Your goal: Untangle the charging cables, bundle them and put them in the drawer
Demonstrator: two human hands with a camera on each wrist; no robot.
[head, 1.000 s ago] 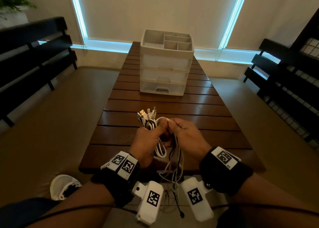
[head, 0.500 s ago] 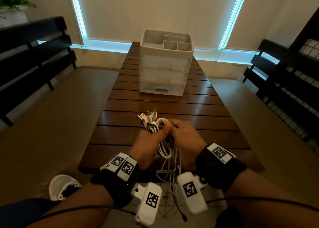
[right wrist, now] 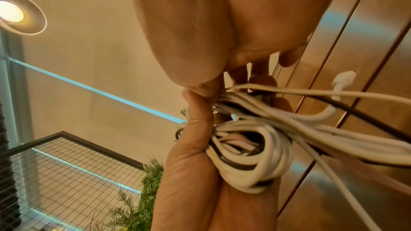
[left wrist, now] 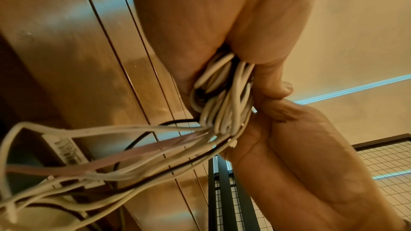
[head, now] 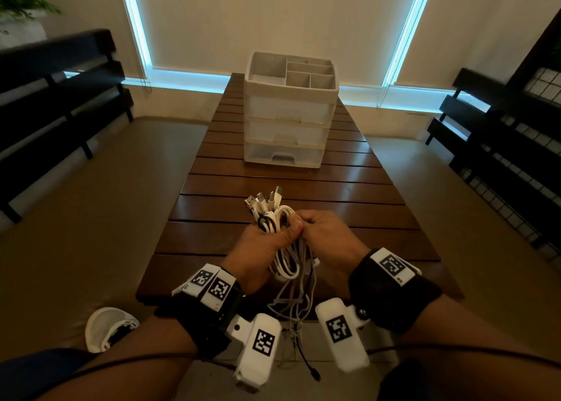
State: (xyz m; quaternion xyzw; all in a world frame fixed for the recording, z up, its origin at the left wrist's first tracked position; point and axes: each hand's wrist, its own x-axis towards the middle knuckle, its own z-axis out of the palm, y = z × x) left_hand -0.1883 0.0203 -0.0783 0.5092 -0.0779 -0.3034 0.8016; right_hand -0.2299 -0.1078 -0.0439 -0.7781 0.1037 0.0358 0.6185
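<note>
A bundle of mostly white charging cables (head: 277, 218) with a black one among them is held over the near end of the slatted wooden table (head: 349, 188). My left hand (head: 264, 242) grips the coiled loops (right wrist: 249, 161), and several USB plugs (head: 264, 198) stick up past its fingers. My right hand (head: 321, 233) pinches the cables (left wrist: 224, 104) right beside the left thumb. Loose tails (head: 293, 306) hang down off the table's near edge. The white three-drawer organiser (head: 290, 118) stands further along the table, all its drawers pushed in.
Dark benches (head: 57, 97) run along the left, and a dark bench with a wire-grid rack (head: 516, 145) along the right. A white round object (head: 106, 330) lies on the floor at lower left. The organiser's top tray (head: 303, 72) has open compartments.
Both hands have drawn closer together on the bundle and shifted slightly toward me. The coil in the left hand looks tighter, with the right wrist moved leftward.
</note>
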